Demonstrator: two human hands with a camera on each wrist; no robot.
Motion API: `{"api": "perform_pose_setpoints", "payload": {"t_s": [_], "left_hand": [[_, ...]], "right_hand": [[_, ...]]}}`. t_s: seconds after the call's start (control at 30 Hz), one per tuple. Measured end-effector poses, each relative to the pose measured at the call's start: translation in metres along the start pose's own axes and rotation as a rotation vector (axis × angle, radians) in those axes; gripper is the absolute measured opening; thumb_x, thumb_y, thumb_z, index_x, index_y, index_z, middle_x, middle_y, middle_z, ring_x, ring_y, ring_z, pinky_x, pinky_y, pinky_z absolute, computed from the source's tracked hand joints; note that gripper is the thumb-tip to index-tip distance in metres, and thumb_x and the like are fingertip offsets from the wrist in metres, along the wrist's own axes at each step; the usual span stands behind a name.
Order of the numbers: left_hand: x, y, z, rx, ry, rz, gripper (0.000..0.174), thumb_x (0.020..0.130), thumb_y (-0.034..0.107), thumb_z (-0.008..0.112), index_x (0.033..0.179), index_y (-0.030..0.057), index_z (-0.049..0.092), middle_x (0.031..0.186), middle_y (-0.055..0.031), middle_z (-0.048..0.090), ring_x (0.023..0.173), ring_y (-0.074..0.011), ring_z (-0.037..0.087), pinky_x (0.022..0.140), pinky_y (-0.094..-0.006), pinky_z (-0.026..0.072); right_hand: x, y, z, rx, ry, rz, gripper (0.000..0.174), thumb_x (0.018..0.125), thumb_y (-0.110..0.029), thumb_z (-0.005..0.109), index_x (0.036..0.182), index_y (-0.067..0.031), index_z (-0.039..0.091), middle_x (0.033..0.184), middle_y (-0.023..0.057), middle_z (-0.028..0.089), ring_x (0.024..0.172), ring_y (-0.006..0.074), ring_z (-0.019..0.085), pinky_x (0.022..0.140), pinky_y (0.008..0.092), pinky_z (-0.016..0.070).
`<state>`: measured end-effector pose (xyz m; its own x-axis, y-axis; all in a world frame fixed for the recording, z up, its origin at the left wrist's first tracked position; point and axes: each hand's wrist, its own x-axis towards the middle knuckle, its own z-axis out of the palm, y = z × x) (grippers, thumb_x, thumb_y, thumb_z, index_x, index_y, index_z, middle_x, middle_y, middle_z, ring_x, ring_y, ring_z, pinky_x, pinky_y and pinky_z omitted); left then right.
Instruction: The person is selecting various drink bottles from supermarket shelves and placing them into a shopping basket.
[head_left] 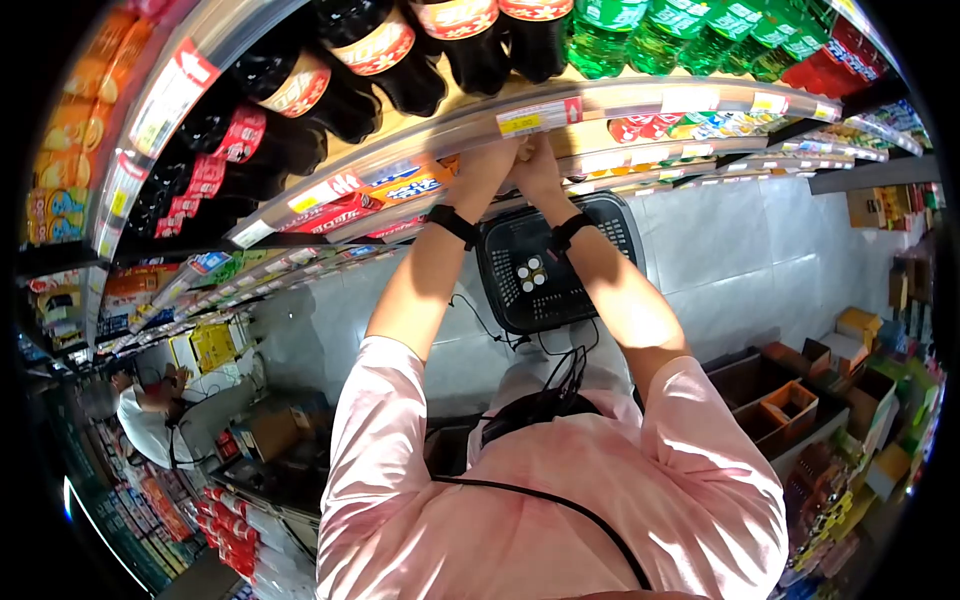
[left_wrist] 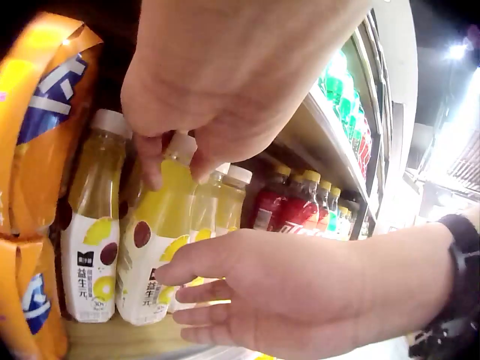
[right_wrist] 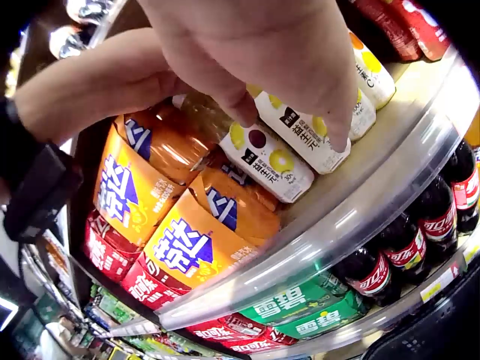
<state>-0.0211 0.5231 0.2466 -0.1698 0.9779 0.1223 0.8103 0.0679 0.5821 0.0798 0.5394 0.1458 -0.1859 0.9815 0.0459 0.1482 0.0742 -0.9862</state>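
In the left wrist view, several bottles of yellow drink with white caps stand on a shelf. My left hand (left_wrist: 217, 90) reaches down from above, finger and thumb around the neck of the second bottle (left_wrist: 142, 262). Beside it is another such bottle (left_wrist: 91, 255). My right hand (left_wrist: 262, 289) comes from the right, fingers extended across that second bottle's lower label. The right wrist view has my right hand (right_wrist: 262, 52) above the bottles, one fingertip at a label (right_wrist: 304, 139); my left fingertips are hidden there. Both hands (head_left: 485, 170) (head_left: 540, 175) meet at the shelf edge in the head view.
Orange soda packs (right_wrist: 187, 244) stand beside the yellow bottles, and red-labelled bottles (left_wrist: 298, 210) further along. Large cola bottles (head_left: 375, 55) and green bottles (head_left: 670, 30) line the shelf above. A black basket (head_left: 500, 295) is below my arms. Another person (head_left: 145, 425) is at the left.
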Motion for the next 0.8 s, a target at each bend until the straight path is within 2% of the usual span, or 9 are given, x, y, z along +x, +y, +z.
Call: {"api": "perform_pose_setpoints", "payload": {"t_s": [0.03, 0.17, 0.23, 0.33, 0.57, 0.7, 0.73, 0.77, 0.8], "left_hand": [[0.004, 0.012, -0.015, 0.057, -0.159, -0.125, 0.033, 0.099, 0.026, 0.052, 0.119, 0.0039, 0.066, 0.118, -0.0194, 0.070, 0.110, -0.0391, 0.065, 0.092, -0.0488, 0.0514], [0.004, -0.006, -0.016, 0.093, -0.162, -0.027, 0.033, 0.099, 0.026, 0.051, 0.121, 0.0044, 0.065, 0.119, -0.0190, 0.070, 0.112, -0.0383, 0.065, 0.093, -0.0482, 0.0510], [0.002, -0.017, -0.013, 0.102, -0.132, 0.037, 0.033, 0.100, 0.026, 0.050, 0.121, 0.0046, 0.065, 0.120, -0.0188, 0.069, 0.112, -0.0379, 0.065, 0.093, -0.0479, 0.0508], [0.006, -0.021, -0.009, 0.117, -0.109, 0.071, 0.034, 0.100, 0.025, 0.049, 0.122, 0.0050, 0.064, 0.121, -0.0185, 0.069, 0.113, -0.0373, 0.064, 0.094, -0.0475, 0.0505], [0.005, -0.023, -0.001, 0.164, -0.055, 0.143, 0.034, 0.101, 0.025, 0.047, 0.124, 0.0058, 0.063, 0.124, -0.0178, 0.068, 0.116, -0.0359, 0.063, 0.096, -0.0464, 0.0499], [0.020, -0.060, 0.026, 0.161, -0.075, 0.096, 0.035, 0.101, 0.025, 0.046, 0.126, 0.0064, 0.062, 0.125, -0.0176, 0.068, 0.119, -0.0351, 0.062, 0.099, -0.0456, 0.0489], [0.019, -0.041, 0.009, 0.142, -0.100, 0.042, 0.036, 0.101, 0.026, 0.046, 0.126, 0.0068, 0.062, 0.126, -0.0176, 0.067, 0.121, -0.0347, 0.061, 0.101, -0.0451, 0.0480], [0.007, -0.015, 0.001, 0.176, -0.098, 0.094, 0.034, 0.098, 0.023, 0.051, 0.123, 0.0041, 0.064, 0.122, -0.0204, 0.068, 0.116, -0.0369, 0.064, 0.097, -0.0461, 0.0508], [0.003, -0.006, 0.000, 0.177, -0.097, 0.089, 0.034, 0.098, 0.023, 0.051, 0.123, 0.0041, 0.064, 0.122, -0.0204, 0.068, 0.116, -0.0369, 0.064, 0.097, -0.0461, 0.0508]], "right_hand": [[0.004, 0.021, 0.009, 0.098, 0.005, 0.061, 0.073, 0.084, -0.015, 0.074, 0.146, 0.0018, 0.041, 0.135, 0.0285, 0.059, 0.119, 0.0462, 0.061, 0.099, 0.0430, 0.0494], [0.014, 0.061, 0.025, 0.326, -0.016, 0.193, 0.073, 0.087, -0.009, 0.069, 0.150, 0.0003, 0.035, 0.140, 0.0252, 0.057, 0.116, 0.0376, 0.064, 0.099, 0.0396, 0.0497], [0.007, 0.011, 0.010, 0.695, -0.091, 0.299, 0.070, 0.089, 0.000, 0.060, 0.153, -0.0023, 0.032, 0.142, 0.0193, 0.055, 0.116, 0.0278, 0.063, 0.099, 0.0369, 0.0488], [0.013, 0.014, 0.011, 0.933, -0.120, 0.382, 0.066, 0.089, 0.005, 0.053, 0.152, -0.0052, 0.035, 0.141, 0.0136, 0.053, 0.109, 0.0202, 0.061, 0.094, 0.0327, 0.0487], [0.024, 0.022, 0.000, 0.946, -0.247, 0.418, 0.066, 0.089, 0.002, 0.054, 0.152, -0.0069, 0.036, 0.140, 0.0113, 0.052, 0.094, 0.0178, 0.055, 0.082, 0.0319, 0.0466], [0.024, 0.030, -0.010, 0.927, -0.303, 0.413, 0.067, 0.089, -0.002, 0.058, 0.152, -0.0041, 0.035, 0.140, 0.0122, 0.051, 0.109, 0.0197, 0.058, 0.090, 0.0385, 0.0498], [0.022, 0.026, -0.013, 0.916, -0.323, 0.422, 0.068, 0.089, -0.004, 0.060, 0.152, -0.0031, 0.035, 0.141, 0.0128, 0.051, 0.114, 0.0203, 0.058, 0.092, 0.0403, 0.0506], [0.017, 0.023, -0.020, 0.762, -0.207, 0.452, 0.045, 0.096, -0.002, 0.052, 0.140, -0.0008, 0.046, 0.127, 0.0163, 0.064, 0.113, 0.0282, 0.067, 0.100, 0.0422, 0.0534], [0.017, 0.025, -0.026, 0.762, -0.212, 0.455, 0.045, 0.096, -0.002, 0.052, 0.140, -0.0008, 0.046, 0.127, 0.0163, 0.064, 0.113, 0.0282, 0.067, 0.100, 0.0422, 0.0534]]}}
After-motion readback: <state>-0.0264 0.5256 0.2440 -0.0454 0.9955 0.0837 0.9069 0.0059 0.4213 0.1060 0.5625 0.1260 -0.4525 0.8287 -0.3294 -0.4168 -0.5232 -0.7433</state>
